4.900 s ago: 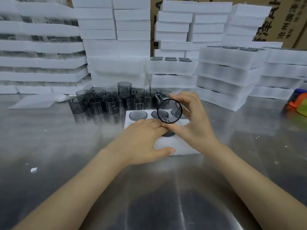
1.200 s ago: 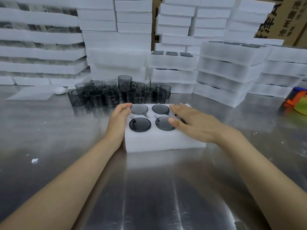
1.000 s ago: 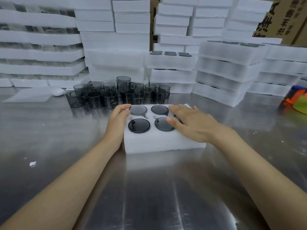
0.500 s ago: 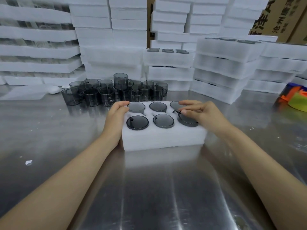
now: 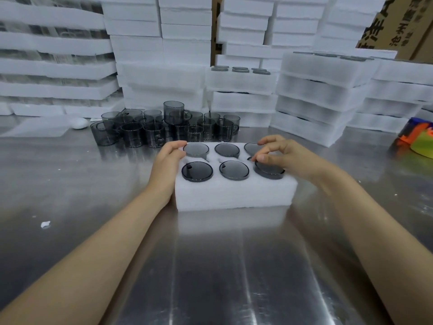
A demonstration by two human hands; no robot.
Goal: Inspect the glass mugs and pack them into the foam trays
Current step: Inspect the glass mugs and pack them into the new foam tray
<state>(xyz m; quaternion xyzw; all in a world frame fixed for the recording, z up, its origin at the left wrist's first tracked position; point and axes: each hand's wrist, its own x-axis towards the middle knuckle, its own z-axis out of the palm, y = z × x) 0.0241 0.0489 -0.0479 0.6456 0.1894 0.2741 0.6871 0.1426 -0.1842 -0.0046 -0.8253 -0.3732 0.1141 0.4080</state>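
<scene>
A white foam tray [image 5: 234, 193] lies on the steel table in front of me, every one of its slots filled with a smoky grey glass mug. My left hand [image 5: 167, 165] grips the tray's left end, thumb on top beside the rear left mug [image 5: 195, 148]. My right hand [image 5: 288, 156] curls over the front right mug [image 5: 269, 172], thumb on its rim; that mug stands slightly proud of the foam. Behind the tray stands a cluster of loose mugs [image 5: 164, 130], one stacked on the others.
Stacks of white foam trays [image 5: 316, 90] wall off the back and right of the table. A flat foam sheet [image 5: 35, 127] and a white oval object [image 5: 79, 123] lie at the back left. A colourful object [image 5: 419, 141] sits at the right edge, a foam scrap [image 5: 45, 224] at the left.
The mug that my right hand held up over the tray now sits in the front right slot. My right hand slid from the middle mugs to that one. My left hand moved to the tray's left end.
</scene>
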